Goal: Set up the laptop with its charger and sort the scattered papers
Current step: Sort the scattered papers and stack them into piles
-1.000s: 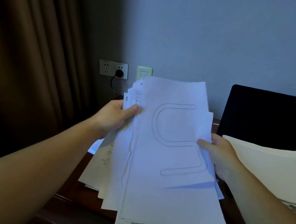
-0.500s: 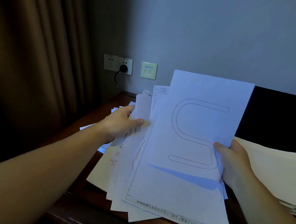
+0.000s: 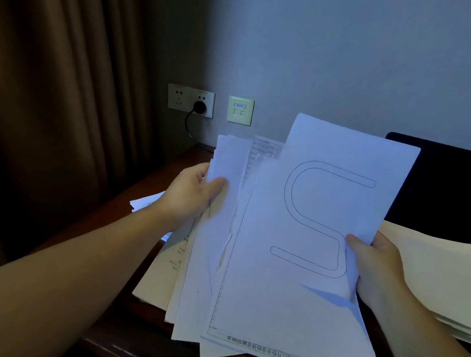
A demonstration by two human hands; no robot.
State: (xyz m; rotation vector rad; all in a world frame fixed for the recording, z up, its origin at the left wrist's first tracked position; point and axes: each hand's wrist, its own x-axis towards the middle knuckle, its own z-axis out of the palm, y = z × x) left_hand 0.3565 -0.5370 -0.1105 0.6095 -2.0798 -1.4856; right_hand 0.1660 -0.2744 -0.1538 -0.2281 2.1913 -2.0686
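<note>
Mid-frame, the left hand [image 3: 189, 194] grips the papers [image 3: 277, 268] by their left edge, thumb on top, while the right hand [image 3: 375, 266] pinches the top sheet [image 3: 339, 188] at its right edge. The laptop [image 3: 451, 193] stands open at right; the plug [image 3: 199, 107] sits in the socket [image 3: 190, 100], upper centre.

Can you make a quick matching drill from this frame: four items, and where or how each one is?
Items:
1. top sheet with the S-shaped outline
2. black plug
3. laptop
4. curtain

States:
A. hangs at far left
B. pinched by the right hand
C. seated in the wall socket
D. dark, behind the papers at right

Pairs: 1-B, 2-C, 3-D, 4-A
</note>
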